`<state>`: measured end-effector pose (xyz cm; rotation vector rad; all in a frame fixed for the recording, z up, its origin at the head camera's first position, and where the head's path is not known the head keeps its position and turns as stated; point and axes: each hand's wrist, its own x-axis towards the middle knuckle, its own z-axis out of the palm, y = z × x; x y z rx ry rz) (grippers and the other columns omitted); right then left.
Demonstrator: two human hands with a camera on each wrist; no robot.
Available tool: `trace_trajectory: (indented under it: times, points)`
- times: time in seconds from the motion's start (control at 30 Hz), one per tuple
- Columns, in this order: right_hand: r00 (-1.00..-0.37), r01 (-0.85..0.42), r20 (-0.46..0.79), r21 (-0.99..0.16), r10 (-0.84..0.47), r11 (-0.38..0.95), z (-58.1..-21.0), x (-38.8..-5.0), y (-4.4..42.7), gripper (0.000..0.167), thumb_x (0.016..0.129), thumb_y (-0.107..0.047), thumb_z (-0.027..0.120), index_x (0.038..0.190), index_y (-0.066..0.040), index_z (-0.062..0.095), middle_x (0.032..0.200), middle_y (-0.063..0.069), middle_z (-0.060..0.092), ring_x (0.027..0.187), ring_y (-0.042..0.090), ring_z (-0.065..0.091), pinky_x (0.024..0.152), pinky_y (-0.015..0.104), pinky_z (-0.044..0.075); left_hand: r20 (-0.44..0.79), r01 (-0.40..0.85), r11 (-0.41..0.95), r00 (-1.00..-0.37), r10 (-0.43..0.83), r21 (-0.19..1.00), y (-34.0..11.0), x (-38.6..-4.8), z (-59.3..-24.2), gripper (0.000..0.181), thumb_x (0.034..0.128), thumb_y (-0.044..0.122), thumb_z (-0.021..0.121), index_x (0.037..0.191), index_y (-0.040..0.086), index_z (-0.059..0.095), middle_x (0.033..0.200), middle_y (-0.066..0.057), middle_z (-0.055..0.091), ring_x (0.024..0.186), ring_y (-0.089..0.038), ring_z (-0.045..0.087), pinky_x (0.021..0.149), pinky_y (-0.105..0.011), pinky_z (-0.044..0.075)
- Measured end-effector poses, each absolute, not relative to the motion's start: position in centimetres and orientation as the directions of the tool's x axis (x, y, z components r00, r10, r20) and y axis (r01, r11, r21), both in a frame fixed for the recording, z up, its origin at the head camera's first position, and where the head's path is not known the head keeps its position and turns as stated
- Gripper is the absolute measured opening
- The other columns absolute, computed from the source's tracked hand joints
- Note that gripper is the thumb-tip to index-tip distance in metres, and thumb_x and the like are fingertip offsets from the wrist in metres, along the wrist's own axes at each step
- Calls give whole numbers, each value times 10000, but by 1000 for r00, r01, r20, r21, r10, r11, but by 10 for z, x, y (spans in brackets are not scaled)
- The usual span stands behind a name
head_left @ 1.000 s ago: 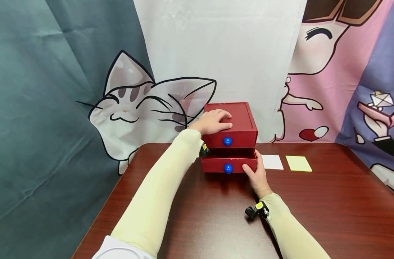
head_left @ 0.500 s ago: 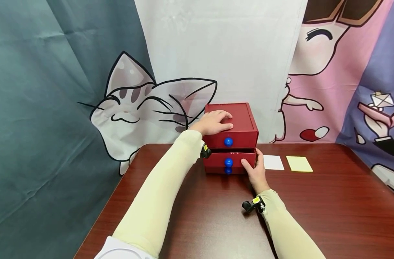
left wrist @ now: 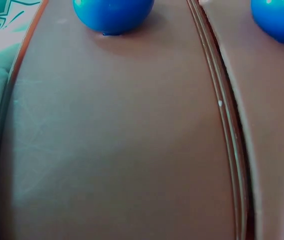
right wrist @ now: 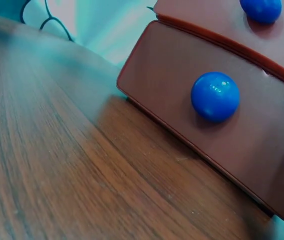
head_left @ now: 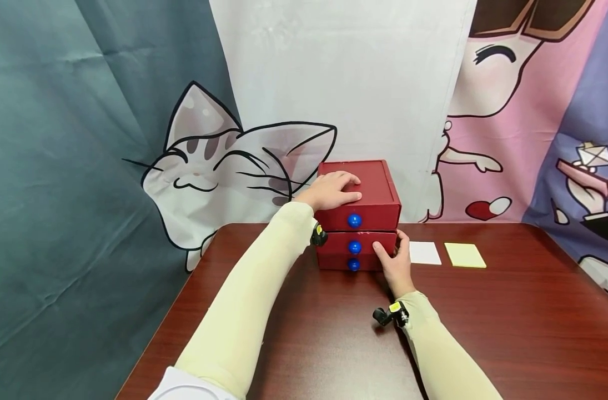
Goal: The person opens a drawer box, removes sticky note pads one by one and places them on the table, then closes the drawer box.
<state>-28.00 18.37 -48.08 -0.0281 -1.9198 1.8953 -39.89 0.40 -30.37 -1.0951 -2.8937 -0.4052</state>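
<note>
A small red chest of drawers (head_left: pixel 366 176) stands at the back of the table, with three drawer fronts and round blue knobs. My left hand (head_left: pixel 332 190) rests on its top, fingers spread. At the chest's right edge is my right hand (head_left: pixel 396 264), thumb on the front of the middle drawer (head_left: pixel 340 243) and fingers along the side. That drawer looks nearly flush, leaving a thin dark slit above it. The left wrist view shows the top drawer front (left wrist: pixel 116 130) up close; the right wrist view shows the bottom knob (right wrist: pixel 215 97). Some right fingers are partly hidden.
To the chest's right, a white paper square (head_left: pixel 426 253) and a pale yellow one (head_left: pixel 465 255) lie on the dark wooden table (head_left: pixel 328 339). Behind hangs a cloth backdrop (head_left: pixel 353 78) with cartoon figures.
The middle drawer has slid back into the chest, pushed by the right hand, and the bottom drawer's knob has come into sight. The left hand has stayed on top.
</note>
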Motion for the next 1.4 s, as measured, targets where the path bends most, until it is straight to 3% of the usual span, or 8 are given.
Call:
trace_trajectory:
  times: [0.43, 0.7, 0.97, 1.1, 1.3, 1.4]
  points:
    - [-875, -256, 293, -956, 384, 145, -515, -312, 191, 702, 929, -296, 732, 1477, -88, 346, 1344, 158, 512, 1095, 209, 545, 803, 143, 459, 81, 663, 724, -745, 662, 192, 6, -398, -301, 518, 1022, 517, 489, 1457, 236, 477, 1525, 2, 441, 1438, -196, 347, 1195, -442, 214]
    - [-840, -272, 334, -941, 427, 200, -512, -311, 187, 702, 904, -363, 753, 1427, -66, 391, 1329, 175, 502, 1106, 298, 576, 842, 265, 460, 57, 651, 741, -756, 652, 168, 8, -395, -297, 506, 1029, 524, 467, 1451, 245, 451, 1531, 9, 417, 1441, -196, 326, 1183, -426, 214]
    - [-830, -271, 343, -937, 441, 219, -514, -311, 184, 705, 899, -342, 761, 1422, -74, 371, 1332, 157, 500, 1134, 291, 567, 918, 340, 462, 55, 643, 745, -763, 644, 177, 6, -393, -299, 502, 1028, 524, 467, 1449, 250, 456, 1521, 14, 425, 1431, -186, 335, 1182, -426, 214]
    - [-802, -287, 371, -927, 468, 242, -510, -312, 179, 770, 852, -402, 803, 1409, -98, 365, 1318, 134, 500, 1159, 281, 542, 975, 443, 449, 65, 641, 747, -765, 641, 176, 6, -394, -300, 492, 1029, 519, 469, 1441, 250, 462, 1511, 18, 434, 1425, -183, 342, 1179, -427, 218]
    - [-721, -298, 439, -895, 536, 333, -496, -313, 169, 924, 754, -511, 859, 1418, -122, 347, 1353, 128, 452, 1217, 282, 492, 1010, 489, 420, 67, 642, 747, -764, 641, 170, 7, -398, -302, 500, 1028, 529, 469, 1448, 257, 455, 1514, 28, 431, 1425, -179, 341, 1182, -433, 217]
    - [-720, -282, 443, -890, 535, 358, -487, -310, 165, 974, 733, -540, 861, 1445, -157, 317, 1385, 125, 425, 1248, 287, 467, 1032, 517, 417, 67, 644, 746, -763, 643, 170, 7, -399, -303, 499, 1028, 524, 472, 1449, 257, 455, 1514, 26, 432, 1423, -182, 344, 1180, -438, 224]
